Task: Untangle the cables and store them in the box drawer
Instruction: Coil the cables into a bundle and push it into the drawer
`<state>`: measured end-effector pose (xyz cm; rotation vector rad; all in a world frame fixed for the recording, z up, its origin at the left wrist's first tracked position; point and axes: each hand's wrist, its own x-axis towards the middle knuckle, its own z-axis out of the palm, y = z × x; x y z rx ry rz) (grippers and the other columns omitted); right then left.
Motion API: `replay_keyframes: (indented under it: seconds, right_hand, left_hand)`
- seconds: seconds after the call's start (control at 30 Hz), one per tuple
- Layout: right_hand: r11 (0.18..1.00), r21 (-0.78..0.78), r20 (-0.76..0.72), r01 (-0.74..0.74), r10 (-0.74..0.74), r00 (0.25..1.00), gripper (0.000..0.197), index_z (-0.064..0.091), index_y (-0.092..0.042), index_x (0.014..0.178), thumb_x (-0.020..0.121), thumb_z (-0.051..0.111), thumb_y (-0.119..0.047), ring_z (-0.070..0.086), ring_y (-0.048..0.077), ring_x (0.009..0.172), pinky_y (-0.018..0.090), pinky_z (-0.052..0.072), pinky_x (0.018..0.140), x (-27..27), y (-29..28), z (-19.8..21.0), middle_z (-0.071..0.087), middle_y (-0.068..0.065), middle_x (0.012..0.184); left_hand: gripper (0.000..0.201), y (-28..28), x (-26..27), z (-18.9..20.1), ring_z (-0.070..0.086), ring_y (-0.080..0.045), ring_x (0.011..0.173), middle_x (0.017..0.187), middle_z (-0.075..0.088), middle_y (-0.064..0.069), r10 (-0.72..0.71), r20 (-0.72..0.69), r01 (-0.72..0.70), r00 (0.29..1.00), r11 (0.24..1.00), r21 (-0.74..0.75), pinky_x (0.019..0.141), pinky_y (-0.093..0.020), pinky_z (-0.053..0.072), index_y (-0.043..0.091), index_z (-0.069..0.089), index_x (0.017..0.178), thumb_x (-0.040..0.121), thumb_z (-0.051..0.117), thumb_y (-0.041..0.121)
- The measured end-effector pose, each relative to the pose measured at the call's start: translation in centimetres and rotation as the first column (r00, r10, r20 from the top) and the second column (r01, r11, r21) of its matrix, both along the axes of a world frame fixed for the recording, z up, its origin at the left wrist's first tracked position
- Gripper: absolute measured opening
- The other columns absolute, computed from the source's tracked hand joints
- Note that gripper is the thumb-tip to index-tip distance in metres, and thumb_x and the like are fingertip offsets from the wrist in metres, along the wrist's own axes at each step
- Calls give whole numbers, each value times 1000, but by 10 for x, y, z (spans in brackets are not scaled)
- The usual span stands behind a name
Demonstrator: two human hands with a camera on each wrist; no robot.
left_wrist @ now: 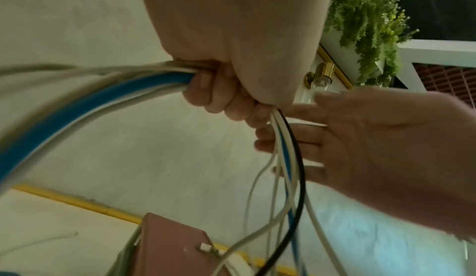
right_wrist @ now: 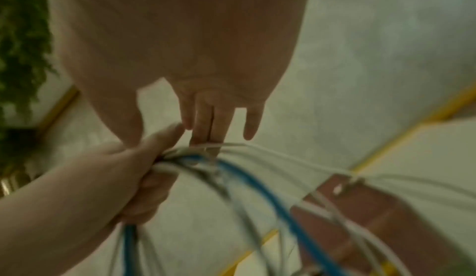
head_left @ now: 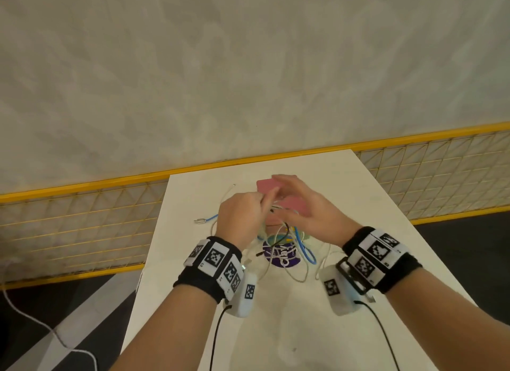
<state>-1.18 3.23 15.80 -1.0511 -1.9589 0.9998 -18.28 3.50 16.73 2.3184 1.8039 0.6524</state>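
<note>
— While the left hand [head_left: 242,210] is raised above the white surface [head_left: 317,329], what has it got?

— Its fingers are curled tight round a bunch of cables [left_wrist: 108,89]: several white ones, a blue one and a black one. They run through the fist and hang from its lower side toward the surface.

— And the right hand [head_left: 306,205]?

— Just beside the left hand, fingers straight and a little spread, holding nothing. In the right wrist view its fingertips [right_wrist: 206,134] touch the white strands where they leave the left fist.

— Where is the pink box [head_left: 278,198]?

— On the surface beyond the hands, partly hidden behind the right hand. The left wrist view shows white strands draped at its side. Whether its drawer stands open, I cannot tell.

— Do loose strands lie anywhere else?

— Yes. Under the hands, loops of white, blue and black cable sprawl over a round purple disc [head_left: 281,256] with white lettering. To the left of the left hand a blue strand ends in a metal plug [head_left: 200,220], and a thin white strand [head_left: 227,191] lies beyond that.
</note>
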Motion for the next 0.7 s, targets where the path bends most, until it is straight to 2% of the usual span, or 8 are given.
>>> replay_keyframes:
  seconds: [0.13, 0.27, 0.33, 0.4, 0.5, 0.57, 0.63, 0.7]
  right_hand:
    - [996, -66, 0, 54, -54, 999, 34, 57, -8, 101, 83, 67, -35, 60, 17, 79, 39, 49, 76, -8, 8, -22, 63, 10, 88]
    - [990, -57, 252, 127, -109, 962, 27, 61, -21, 101, 84, 63, -42, 63, 25, 78, 37, 49, 71, 27, 8, -58, 68, 7, 87]
    - [986, 36, 476, 162, -160, 865, 32, 57, -29, 109, 86, 57, -51, 60, 20, 75, 34, 44, 82, 38, 7, -73, 69, -2, 84]
    - [983, 71, 580, 166, -177, 795, 57, 45, -28, 129, 81, 63, -54, 59, 16, 89, 37, 35, 101, 38, 7, -71, 68, -9, 103]
    - [986, 6, 177, 169, -168, 970, 102, 21, -26, 148, 67, 79, -47, 42, -1, 127, 21, 30, 108, 13, -1, -37, 44, -18, 135]
    - [988, 84, -14, 132, -132, 991, 104, 18, -26, 149, 68, 80, -40, 39, -1, 132, 11, 32, 106, -12, -1, -15, 43, -15, 140]
    - [988, 136, -34, 70, -66, 997, 71, 35, -23, 140, 79, 69, -35, 56, 7, 118, 24, 45, 100, -31, 4, -7, 60, -2, 126]
    - [995, 81, 13, 57, -58, 998, 27, 53, -17, 117, 92, 55, -27, 65, 13, 84, 32, 54, 78, -34, 4, -10, 68, 6, 95]
  left_hand:
    - [61, -2, -6, 11, 42, -22, 51, 46, 39, 0, 67, 142, -73, 988, 997, 36, 54, -33, 28, 17, 38, 49, 101, 32, 48]
    - [63, 2, -34, 22, 39, -21, 47, 46, 40, -4, 116, 279, -150, 953, 983, 105, 51, -35, 28, 14, 33, 48, 102, 31, 46]
    - [67, 5, -41, 22, 50, -26, 52, 52, 54, -11, 123, 287, -160, 950, 981, 112, 53, -40, 39, 7, 41, 50, 102, 29, 48]
    - [70, 5, -40, 20, 58, -28, 59, 60, 64, -13, 134, 273, -167, 953, 981, 99, 59, -44, 46, 4, 50, 54, 102, 27, 49]
    - [65, 3, -26, 19, 52, -27, 57, 52, 54, -6, 111, 230, -131, 967, 989, 74, 56, -38, 38, 14, 42, 48, 102, 28, 47]
    - [62, -3, -12, 20, 50, -27, 57, 50, 49, -3, 62, 170, -75, 984, 995, 68, 56, -35, 33, 18, 45, 49, 103, 29, 46]
    - [60, -6, -1, 21, 55, -27, 63, 57, 59, -6, 17, 146, -26, 989, 998, 64, 58, -34, 36, 16, 61, 62, 103, 29, 45]
    - [61, -5, -6, 25, 51, -25, 58, 56, 55, -7, 26, 231, -46, 973, 995, 83, 56, -34, 32, 13, 56, 59, 103, 28, 44]
